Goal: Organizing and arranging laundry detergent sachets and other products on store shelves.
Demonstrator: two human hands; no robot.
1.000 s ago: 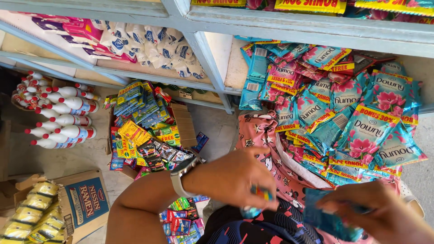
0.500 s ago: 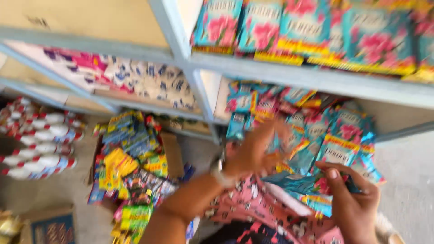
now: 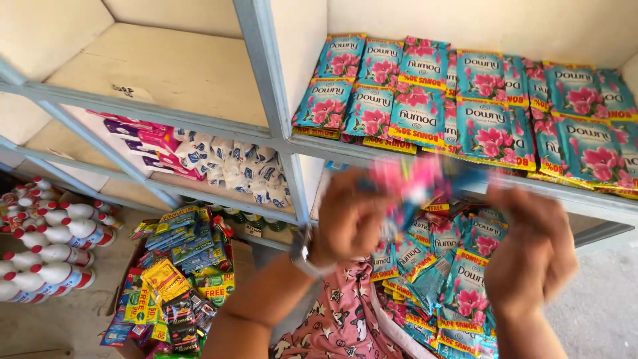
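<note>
My left hand and my right hand are both raised in front of the shelf edge, gripping between them a blurred strip of teal and pink sachets. A watch sits on my left wrist. Just above, the upper shelf carries rows of the same teal sachets with pink flowers. A loose heap of those sachets lies on the shelf below my hands.
White bottles with red caps stand on the floor at left. A cardboard box of mixed small packets sits beside them. White and pink packs lie on the middle left shelf. The top left shelf is bare wood.
Both hands have risen from low over the lap up to the shelf edge, carrying the sachet strip. The view has tilted upward, bringing the stocked upper shelf fully into sight.
</note>
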